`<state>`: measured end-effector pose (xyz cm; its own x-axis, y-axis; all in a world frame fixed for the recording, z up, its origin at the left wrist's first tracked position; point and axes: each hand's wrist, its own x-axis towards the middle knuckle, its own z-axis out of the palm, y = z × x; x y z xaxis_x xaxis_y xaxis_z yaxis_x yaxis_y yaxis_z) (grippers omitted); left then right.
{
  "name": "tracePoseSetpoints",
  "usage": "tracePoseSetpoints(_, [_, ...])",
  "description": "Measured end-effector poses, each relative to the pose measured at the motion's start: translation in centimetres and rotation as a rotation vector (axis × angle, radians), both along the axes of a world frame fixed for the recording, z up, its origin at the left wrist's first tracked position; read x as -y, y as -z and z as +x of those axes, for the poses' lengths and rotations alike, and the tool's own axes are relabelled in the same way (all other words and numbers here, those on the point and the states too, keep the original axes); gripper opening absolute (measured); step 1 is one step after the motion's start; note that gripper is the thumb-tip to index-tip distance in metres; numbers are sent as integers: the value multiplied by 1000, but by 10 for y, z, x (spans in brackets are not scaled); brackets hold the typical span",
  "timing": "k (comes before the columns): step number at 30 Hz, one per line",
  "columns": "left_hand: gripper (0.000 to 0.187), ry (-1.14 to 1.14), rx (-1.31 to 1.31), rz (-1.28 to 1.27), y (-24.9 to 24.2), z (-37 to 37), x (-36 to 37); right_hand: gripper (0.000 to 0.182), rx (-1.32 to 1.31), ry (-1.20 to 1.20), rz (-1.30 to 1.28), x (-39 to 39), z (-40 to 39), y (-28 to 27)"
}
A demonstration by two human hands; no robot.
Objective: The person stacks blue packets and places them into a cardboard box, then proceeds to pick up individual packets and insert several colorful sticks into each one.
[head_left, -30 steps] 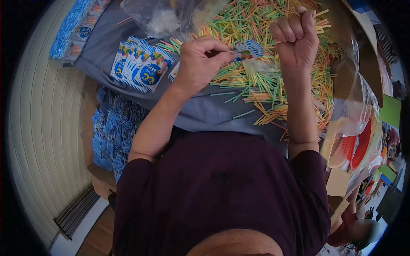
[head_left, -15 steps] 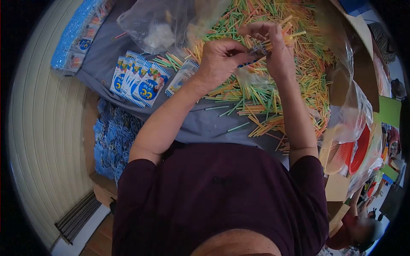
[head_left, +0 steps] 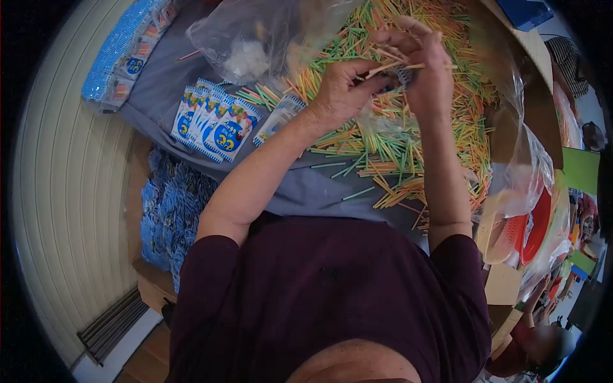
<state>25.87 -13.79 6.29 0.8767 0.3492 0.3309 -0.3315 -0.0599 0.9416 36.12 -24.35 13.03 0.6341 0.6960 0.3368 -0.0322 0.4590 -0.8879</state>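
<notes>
My left hand (head_left: 345, 92) is closed on a small clear-and-blue packet (head_left: 401, 78), mostly hidden between the hands. Thin yellow-orange sticks (head_left: 383, 69) cross from its fingertips toward my right hand (head_left: 431, 73). That hand is curled around more of the sticks, its upper fingers raised and blurred. Below both hands lies a large heap of green, yellow and orange sticks (head_left: 389, 150). Left of my left wrist, a clear packet with a blue edge (head_left: 280, 118) rests on the grey cloth. Beside it, several printed blue-and-white packets (head_left: 223, 131) overlap in a fan.
A clear plastic bag (head_left: 246, 54) with white contents lies behind the packets. Bundled packets (head_left: 128, 57) sit at the far left. Lower left, a box holds many blue packets (head_left: 169, 217). Red (head_left: 539, 220) and beige baskets stand right. Another person (head_left: 523, 348) is at lower right.
The sticks that pointed up and right now lie more level between my hands. My left hand has shifted slightly right in view, and my right hand has turned, its fingers moving.
</notes>
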Motion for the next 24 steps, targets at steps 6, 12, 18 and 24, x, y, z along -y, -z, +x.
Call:
tracePoseSetpoints(6, [17, -101, -11, -73, -6, -4, -18, 50, 690, 558, -380, 35, 31, -14])
tracePoseSetpoints(12, [15, 18, -15, -292, -22, 3, -2, 47, 668, 149, -454, 33, 5, 7])
tracePoseSetpoints(18, [20, -22, -21, -69, -31, -25, -7, 32, 502, 181, -265, 29, -11, 11])
tracePoseSetpoints(24, [33, -107, 10, -100, -14, -95, -26, 45, 281, 32, -264, 36, -24, 10])
